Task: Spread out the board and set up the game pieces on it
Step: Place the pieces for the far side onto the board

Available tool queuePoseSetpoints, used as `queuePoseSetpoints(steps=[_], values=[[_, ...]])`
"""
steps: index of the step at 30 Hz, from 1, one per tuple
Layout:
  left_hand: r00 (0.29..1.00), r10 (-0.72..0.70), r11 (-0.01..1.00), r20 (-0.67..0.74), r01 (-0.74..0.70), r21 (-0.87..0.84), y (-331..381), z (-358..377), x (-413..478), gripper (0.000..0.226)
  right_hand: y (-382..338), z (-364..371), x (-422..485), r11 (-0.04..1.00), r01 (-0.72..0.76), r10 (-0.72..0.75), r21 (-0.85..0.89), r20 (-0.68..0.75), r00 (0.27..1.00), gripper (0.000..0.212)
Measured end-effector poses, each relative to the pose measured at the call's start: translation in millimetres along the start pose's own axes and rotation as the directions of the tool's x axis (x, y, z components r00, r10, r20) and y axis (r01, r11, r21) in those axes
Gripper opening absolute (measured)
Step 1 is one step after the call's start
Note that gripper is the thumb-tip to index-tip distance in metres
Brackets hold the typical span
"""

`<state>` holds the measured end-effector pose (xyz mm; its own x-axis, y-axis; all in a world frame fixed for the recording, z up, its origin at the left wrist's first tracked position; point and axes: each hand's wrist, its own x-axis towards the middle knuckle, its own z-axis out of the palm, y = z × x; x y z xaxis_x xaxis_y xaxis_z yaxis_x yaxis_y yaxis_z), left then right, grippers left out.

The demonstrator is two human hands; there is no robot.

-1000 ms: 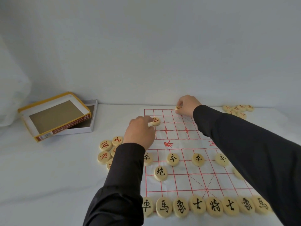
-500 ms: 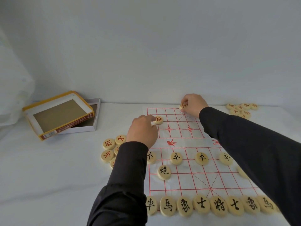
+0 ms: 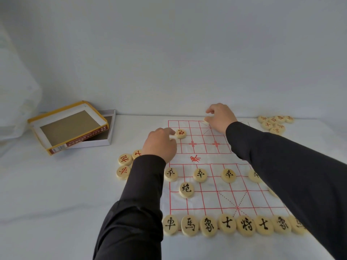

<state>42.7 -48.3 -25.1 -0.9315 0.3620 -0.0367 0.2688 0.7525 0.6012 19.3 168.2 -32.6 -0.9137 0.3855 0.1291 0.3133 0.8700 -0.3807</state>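
The white cloth board (image 3: 206, 162) with a red grid lies spread on the table. Black-lettered pieces (image 3: 227, 224) line its near edge, a row of black soldiers (image 3: 200, 174) stands further in, and one black cannon (image 3: 185, 189) sits between them. My left hand (image 3: 159, 145) pinches the edge of a red-lettered piece (image 3: 181, 133) lying on the far left part of the grid. My right hand (image 3: 221, 117) holds a pale piece (image 3: 206, 120) down at the board's far edge; its face is hidden by my fingers.
Loose red pieces (image 3: 124, 164) lie left of the board, partly behind my left sleeve. A cluster of several more red pieces (image 3: 274, 122) sits at the far right. The open game box with its yellow-rimmed lid (image 3: 75, 128) stands at the far left.
My right hand has tipped its piece lower onto the board's far edge. My left hand has stayed at the red piece.
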Motion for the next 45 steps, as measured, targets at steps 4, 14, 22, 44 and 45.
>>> queuePoseSetpoints(steps=[4, 14, 22, 44, 45], values=[[1.000, -0.015, 1.000, -0.009, 0.015, 0.014, 0.0, -8.3, -8.5, 0.037, -34.9, 0.6, -36.9, 0.994, 0.103, -0.103, 0.021, -0.033, 0.994, 0.028], [0.987, -0.155, 0.980, 0.035, 0.149, 0.134, -26.4, -30.1, -34.8, 0.041, -84.6, -1.4, -126.4, 0.992, 0.125, -0.124, 0.036, -0.016, 0.992, 0.032], [0.964, -0.224, 0.935, 0.142, 0.172, 0.309, -62.2, -44.6, -59.5, 0.052, -106.1, 9.1, -134.7, 0.981, 0.181, -0.191, 0.072, 0.163, 0.968, 0.040], [0.952, -0.121, 0.923, 0.280, 0.004, 0.384, -85.9, -55.5, -45.7, 0.095, -135.5, 35.4, -125.1, 0.936, 0.307, -0.352, 0.175, 0.525, 0.775, 0.071], [0.953, -0.112, 0.926, 0.282, -0.003, 0.377, -84.4, -54.8, -45.4, 0.090, -135.4, 36.0, -124.8, 0.931, 0.325, -0.362, 0.165, 0.520, 0.774, 0.073]])
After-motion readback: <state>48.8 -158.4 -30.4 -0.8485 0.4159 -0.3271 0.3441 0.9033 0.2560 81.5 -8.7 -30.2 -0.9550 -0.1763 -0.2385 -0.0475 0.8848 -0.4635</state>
